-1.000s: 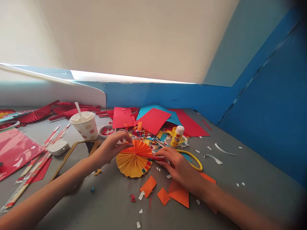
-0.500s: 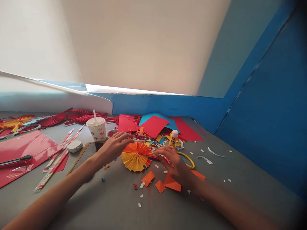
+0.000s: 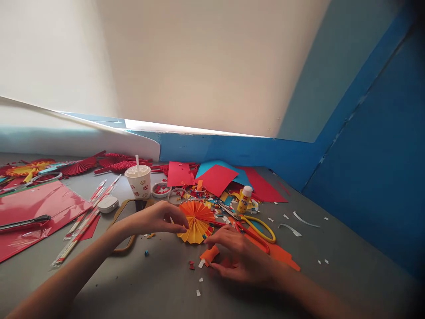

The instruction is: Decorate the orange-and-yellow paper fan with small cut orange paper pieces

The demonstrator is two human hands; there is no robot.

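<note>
A pleated orange and yellow paper fan (image 3: 196, 219) lies spread on the grey table (image 3: 332, 261). My left hand (image 3: 158, 218) rests at its left edge, fingertips pinched against the folds. My right hand (image 3: 237, 255) lies palm down just below and right of the fan, its fingers curled over a small orange paper scrap (image 3: 210, 254). Scissors with a yellow and a red handle (image 3: 258, 229) lie right of the fan, over an orange sheet (image 3: 280, 254).
A white paper cup with a straw (image 3: 139, 180), a glue bottle (image 3: 245, 199), tape rolls (image 3: 161, 189), red and blue paper sheets (image 3: 217, 178), red fans (image 3: 79, 166), a utility knife (image 3: 25, 220) on red foil, packed sticks (image 3: 84, 220), a phone (image 3: 128, 217). Blue wall rises right.
The view has shifted. My right hand has drawn back from the fan's right edge onto the orange scraps. My left hand has slid down the fan's left side.
</note>
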